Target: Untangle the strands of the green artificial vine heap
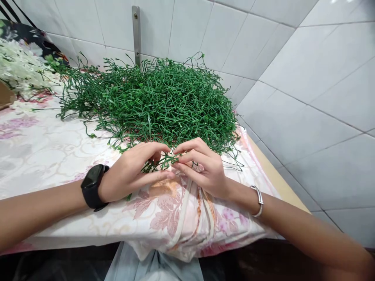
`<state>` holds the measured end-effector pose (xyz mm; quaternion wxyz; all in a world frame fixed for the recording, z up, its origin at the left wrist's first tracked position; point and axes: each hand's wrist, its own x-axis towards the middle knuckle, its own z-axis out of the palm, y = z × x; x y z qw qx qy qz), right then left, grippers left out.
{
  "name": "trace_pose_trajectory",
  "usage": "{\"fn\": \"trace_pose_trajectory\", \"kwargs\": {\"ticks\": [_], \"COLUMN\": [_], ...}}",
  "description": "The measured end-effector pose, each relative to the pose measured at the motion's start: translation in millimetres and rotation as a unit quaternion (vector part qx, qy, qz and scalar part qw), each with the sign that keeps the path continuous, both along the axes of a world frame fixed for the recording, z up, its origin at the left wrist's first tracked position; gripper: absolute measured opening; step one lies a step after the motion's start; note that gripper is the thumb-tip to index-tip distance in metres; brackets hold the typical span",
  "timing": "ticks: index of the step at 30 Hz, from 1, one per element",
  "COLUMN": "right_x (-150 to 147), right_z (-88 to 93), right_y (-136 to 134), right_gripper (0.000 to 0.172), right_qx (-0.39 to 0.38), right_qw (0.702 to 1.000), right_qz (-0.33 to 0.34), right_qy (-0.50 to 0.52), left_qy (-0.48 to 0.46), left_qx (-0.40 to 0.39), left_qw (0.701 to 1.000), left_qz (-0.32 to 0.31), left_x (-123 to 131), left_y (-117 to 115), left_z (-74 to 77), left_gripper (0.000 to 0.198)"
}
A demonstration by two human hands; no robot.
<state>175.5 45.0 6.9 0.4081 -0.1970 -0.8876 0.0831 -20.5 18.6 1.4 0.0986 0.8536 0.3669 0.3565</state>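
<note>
A big heap of thin green artificial plant sprigs (152, 101) lies on a table under a flowered cloth (43, 148). At the heap's near edge my left hand (134, 171), with a black watch on the wrist, and my right hand (202, 168), with a silver bracelet, meet fingertip to fingertip. Both pinch one small green sprig (159, 162) between them. The fingers of each hand are curled and pressed together round its stems.
White artificial flowers (17, 70) lie at the far left of the table. A tiled wall (307, 78) runs along the back and right side, with a metal strip (136, 31) fixed to it. The cloth hangs over the near table edge.
</note>
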Motion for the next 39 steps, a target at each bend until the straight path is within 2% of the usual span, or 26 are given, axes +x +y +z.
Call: {"fn": "trace_pose_trajectory", "kwargs": {"ticks": [4,9,14,17,19,22,24,26,29,32,36,39], "right_x": [0,1,2,3,3,4,4,4,4,4,3,3], "right_z": [-1.6,-4.5,-3.4,-1.2,-0.1,0.7,0.7,0.2,-1.5,-4.3,-6.6,-5.9], "right_y": [-3,-3,-3,-3,-2,0,1,1,1,0,-2,-4], "right_gripper": [0.009,0.013,0.009,0.009,0.007,0.004,0.006,0.005,0.002,0.003,0.005,0.008], "right_qx": [0.042,0.089,0.066,-0.004,-0.088,-0.255,-0.313,-0.279,-0.127,-0.013,0.055,0.077], "right_qw": [0.998,0.995,0.997,0.999,0.993,0.962,0.946,0.958,0.991,1.0,0.997,0.995], "right_qz": [0.017,0.009,0.027,0.053,0.074,0.095,0.089,0.069,0.038,0.005,-0.035,-0.04], "right_qy": [-0.033,-0.034,-0.014,0.001,0.005,0.01,0.009,0.004,-0.009,-0.024,-0.048,-0.045], "left_qy": [-0.003,0.017,0.026,0.041,0.048,0.073,0.101,0.12,0.129,0.142,0.14,0.139], "left_qx": [0.014,0.065,0.09,0.101,0.11,0.131,0.152,0.173,0.188,0.194,0.196,0.181], "left_qw": [1.0,0.998,0.995,0.993,0.992,0.986,0.979,0.974,0.971,0.969,0.969,0.973], "left_qz": [0.018,-0.007,-0.025,-0.037,-0.049,-0.079,-0.088,-0.086,-0.07,-0.06,-0.059,-0.032], "left_x": [0,1,-2,-6,-8,-10,-11,-12,-12,-11,-8,-6], "left_y": [-2,-2,-2,-2,-1,3,5,5,5,3,3,3], "left_z": [0.0,-0.8,1.6,3.0,3.1,2.2,1.7,1.8,2.8,4.0,4.7,4.2], "left_gripper": [0.034,0.028,0.033,0.031,0.03,0.033,0.035,0.036,0.034,0.026,0.016,0.012]}}
